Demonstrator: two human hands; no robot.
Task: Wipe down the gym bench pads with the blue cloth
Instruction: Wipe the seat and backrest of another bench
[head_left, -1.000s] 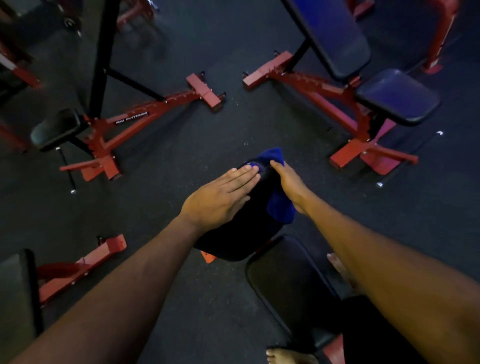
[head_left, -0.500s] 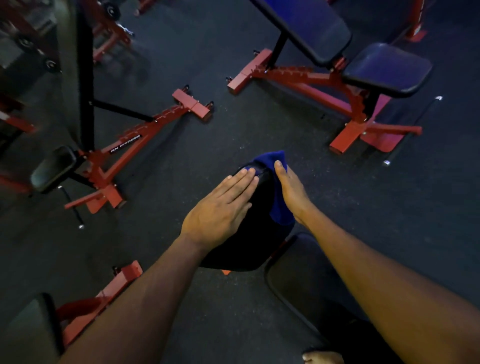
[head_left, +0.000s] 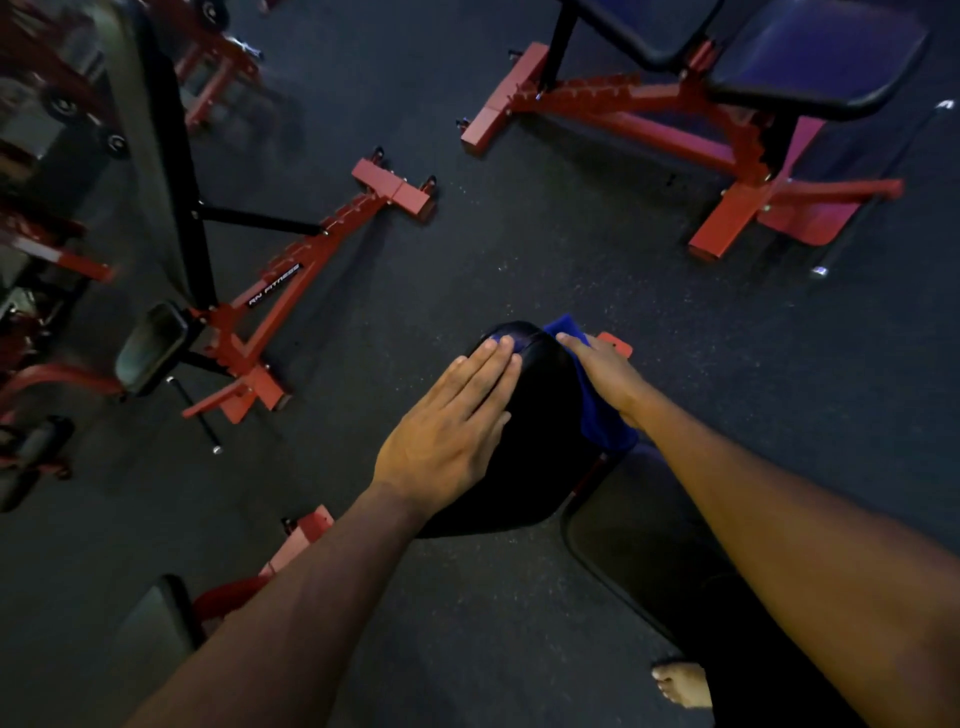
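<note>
A black bench pad (head_left: 540, 441) stands upright in front of me, its rounded top end pointing away. The blue cloth (head_left: 597, 410) drapes over the pad's top and down its right side. My right hand (head_left: 605, 371) presses flat on the cloth against that right side. My left hand (head_left: 452, 431) lies flat on the pad's left face with the fingers together and stretched out, fingertips near the top where a bit of cloth shows. A second black seat pad (head_left: 639, 551) sits lower, under my right forearm.
A red-framed bench with blue pads (head_left: 810, 67) stands at the upper right. Another red bench frame (head_left: 291, 291) with a tall black pad is at the left. More red frames lie at the lower left (head_left: 306, 530). The floor is dark rubber. A bare foot (head_left: 683, 686) shows at the bottom right.
The view has tilted down and closer, so the benches sit higher in frame. Both hands stay on the pad; the right hand with the cloth has slid slightly along the pad's right side.
</note>
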